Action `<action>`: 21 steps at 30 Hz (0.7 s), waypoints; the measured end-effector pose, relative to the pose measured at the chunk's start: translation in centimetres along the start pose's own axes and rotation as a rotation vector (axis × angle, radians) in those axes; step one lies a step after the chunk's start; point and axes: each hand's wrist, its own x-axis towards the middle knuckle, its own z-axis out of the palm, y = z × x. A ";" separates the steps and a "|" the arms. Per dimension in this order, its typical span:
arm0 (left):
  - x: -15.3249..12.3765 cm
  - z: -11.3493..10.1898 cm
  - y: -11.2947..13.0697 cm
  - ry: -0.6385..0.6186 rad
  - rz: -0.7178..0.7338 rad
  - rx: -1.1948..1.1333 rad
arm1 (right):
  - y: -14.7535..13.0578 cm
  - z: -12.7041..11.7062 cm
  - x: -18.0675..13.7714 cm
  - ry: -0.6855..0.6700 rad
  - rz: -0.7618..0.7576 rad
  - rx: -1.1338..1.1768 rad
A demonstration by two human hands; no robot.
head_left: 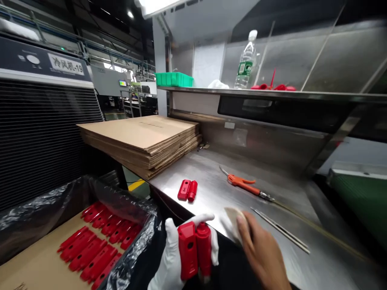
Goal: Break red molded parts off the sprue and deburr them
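While the left hand [172,257] clamps a red part [195,249], the right hand [260,249] presses a cloth [234,219] beside tweezers [281,230]

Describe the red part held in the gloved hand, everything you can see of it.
The red part looks like glossy moulded plastic in two joined sections: a flat, boxy block on the left with a small dark hole in its face, and a rounded cylinder with a narrower cap on the right. It stands roughly upright, held from behind by the left hand in a white glove, fingers wrapping its top and right side. It sits at the near edge of the steel table; its lower end is partly hidden.
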 end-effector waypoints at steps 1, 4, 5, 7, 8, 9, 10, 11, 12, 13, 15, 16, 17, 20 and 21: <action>0.0 -0.2 0.0 -0.010 -0.012 -0.012 | 0.2 -0.1 2.6 -0.047 -0.042 -0.040; -0.2 -1.0 0.2 0.011 -0.068 -0.074 | 1.0 -1.3 9.4 -0.045 -0.111 -0.156; -0.3 -1.3 0.2 0.032 -0.085 -0.108 | 1.5 -1.7 11.3 -0.049 -0.129 -0.195; -0.5 -1.9 0.1 0.067 -0.101 -0.182 | 2.9 -2.2 14.9 -0.082 -0.157 -0.270; -0.5 -2.1 0.1 0.076 -0.104 -0.203 | 3.7 -2.1 16.5 -0.112 -0.156 -0.307; -0.5 -2.3 0.1 0.079 -0.103 -0.210 | 4.4 -1.9 18.0 -0.148 -0.141 -0.343; -0.4 -2.4 0.1 0.078 -0.101 -0.210 | 5.1 -1.6 19.2 -0.184 -0.115 -0.375; -0.3 -2.5 0.1 0.074 -0.098 -0.206 | 5.7 -1.3 20.3 -0.214 -0.090 -0.401; -0.1 -2.6 0.1 0.070 -0.093 -0.202 | 6.1 -1.1 21.1 -0.233 -0.077 -0.421; 0.1 -2.6 0.2 0.068 -0.089 -0.200 | 6.3 -1.0 21.7 -0.237 -0.078 -0.435; 0.4 -2.9 0.4 0.074 -0.085 -0.201 | 6.2 -1.5 22.0 -0.194 -0.115 -0.442; 0.6 -3.0 0.5 0.085 -0.083 -0.196 | 6.0 -2.0 21.6 -0.157 -0.148 -0.428; 0.7 -3.1 0.7 0.103 -0.081 -0.185 | 5.6 -2.7 20.8 -0.120 -0.188 -0.399; 1.1 -3.1 1.5 0.212 -0.069 -0.123 | 4.7 -4.1 16.1 -0.017 -0.302 -0.241; 1.2 -3.0 1.8 0.264 -0.066 -0.097 | 4.6 -4.2 13.7 0.023 -0.326 -0.178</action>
